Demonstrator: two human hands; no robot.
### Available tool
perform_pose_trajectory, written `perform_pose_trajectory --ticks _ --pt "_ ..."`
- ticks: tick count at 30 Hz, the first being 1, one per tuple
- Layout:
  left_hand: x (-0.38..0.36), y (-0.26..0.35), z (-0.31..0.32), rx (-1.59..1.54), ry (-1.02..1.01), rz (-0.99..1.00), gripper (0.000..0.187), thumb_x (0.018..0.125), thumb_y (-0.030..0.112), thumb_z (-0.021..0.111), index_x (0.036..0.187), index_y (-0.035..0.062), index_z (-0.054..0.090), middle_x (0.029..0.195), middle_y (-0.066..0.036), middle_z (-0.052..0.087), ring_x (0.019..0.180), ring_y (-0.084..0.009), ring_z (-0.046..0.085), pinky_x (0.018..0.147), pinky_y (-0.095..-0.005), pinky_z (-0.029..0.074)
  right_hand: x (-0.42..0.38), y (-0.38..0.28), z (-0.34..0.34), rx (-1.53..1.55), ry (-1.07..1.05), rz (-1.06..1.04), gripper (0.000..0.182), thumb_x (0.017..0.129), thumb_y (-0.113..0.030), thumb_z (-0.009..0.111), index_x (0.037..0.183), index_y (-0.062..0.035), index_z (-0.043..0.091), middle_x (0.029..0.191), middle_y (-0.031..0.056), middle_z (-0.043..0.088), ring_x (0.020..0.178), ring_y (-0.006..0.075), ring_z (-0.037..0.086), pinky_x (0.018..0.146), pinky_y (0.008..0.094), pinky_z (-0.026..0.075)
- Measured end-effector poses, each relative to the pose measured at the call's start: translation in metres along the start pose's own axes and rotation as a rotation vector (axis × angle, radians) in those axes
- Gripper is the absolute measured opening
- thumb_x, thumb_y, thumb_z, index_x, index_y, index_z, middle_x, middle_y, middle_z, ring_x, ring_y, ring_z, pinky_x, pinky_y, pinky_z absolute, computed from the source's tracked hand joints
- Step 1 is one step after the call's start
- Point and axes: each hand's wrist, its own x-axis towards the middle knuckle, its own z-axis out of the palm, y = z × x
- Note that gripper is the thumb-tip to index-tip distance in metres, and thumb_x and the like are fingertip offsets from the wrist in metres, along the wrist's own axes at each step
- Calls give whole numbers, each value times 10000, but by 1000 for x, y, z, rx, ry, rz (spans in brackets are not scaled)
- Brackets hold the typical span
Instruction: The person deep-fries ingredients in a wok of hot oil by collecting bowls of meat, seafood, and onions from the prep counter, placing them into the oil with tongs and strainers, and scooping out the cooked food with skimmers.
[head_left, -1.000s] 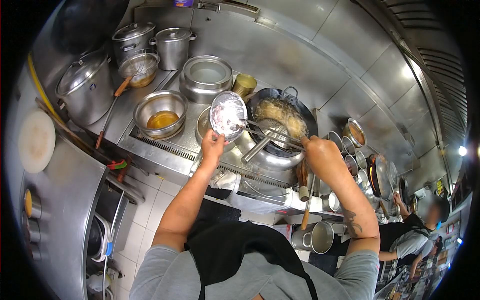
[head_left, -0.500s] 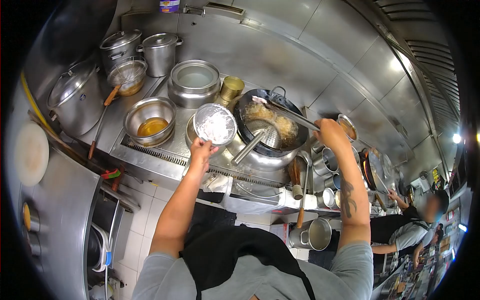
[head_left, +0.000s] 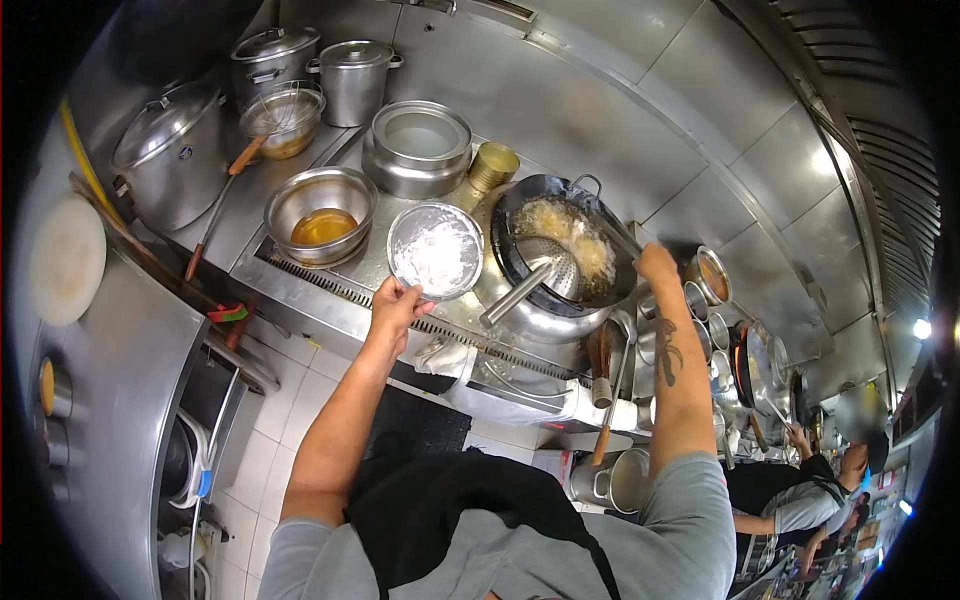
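While the left hand pinches the near rim of a floury plate, fingers closed on it, the plate sits level just left of the wok. At the wok's right edge the right hand is closed round tongs whose long axis runs up-left over the frying food. A strainer leans inside; its handle points toward the person.

left hand gripping, right hand seemingly closed
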Motion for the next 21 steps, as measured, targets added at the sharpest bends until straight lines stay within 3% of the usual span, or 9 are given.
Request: perform_pose_trajectory --ticks 3,5,8,10,13,16,21 --pt "4 -2 -2 -5 1 0 82 872 2 552 893 70 511 949 -61 597 830 -155 616 724 -305 574 -22 -6 -66 10 46 -38 317 748 -237 642 965 -6 636 1006 233 638 959 384 613 845 448 487" --pt "8 -2 3 -33 -3 23 103 871 1 560 858 80 496 924 -48 587 821 -144 605 713 -306 572 -36 2 -101 101 118 -160 352 763 -212 684 1019 25 640 927 256 641 920 388 623 808 434 480" --pt "18 -7 13 -47 -14 112 107 863 -5 570 843 61 489 931 -62 582 780 -136 600 632 -263 581 -98 -25 -178 210 74 -230 343 763 -178 694 1027 31 632 807 215 645 759 291 638 698 380 478" --pt "19 -6 22 -59 -32 163 108 870 3 571 849 66 486 952 -65 592 792 -131 598 661 -276 570 -128 -36 -203 271 -5 -282 331 764 -158 699 1027 30 630 749 181 636 673 228 612 643 350 466" --pt "20 -5 36 -70 -82 240 112 876 12 571 844 77 486 939 -48 595 813 -122 590 697 -294 564 -165 -56 -211 314 -36 -441 343 748 -204 698 1017 0 639 770 209 635 741 332 636 649 400 464" --pt "20 -8 47 -46 -99 309 115 877 12 573 838 64 477 935 -52 594 809 -118 586 705 -296 564 -182 -81 -208 331 -268 -420 344 750 -203 703 1023 -3 637 762 210 634 731 334 638 651 400 464" --pt "16 -14 59 -58 -112 393 125 878 10 573 832 49 464 931 -63 590 811 -113 581 718 -295 557 -183 -91 -181 317 -330 -458 358 763 -208 700 1039 9 628 763 213 632 736 340 635 669 410 467"
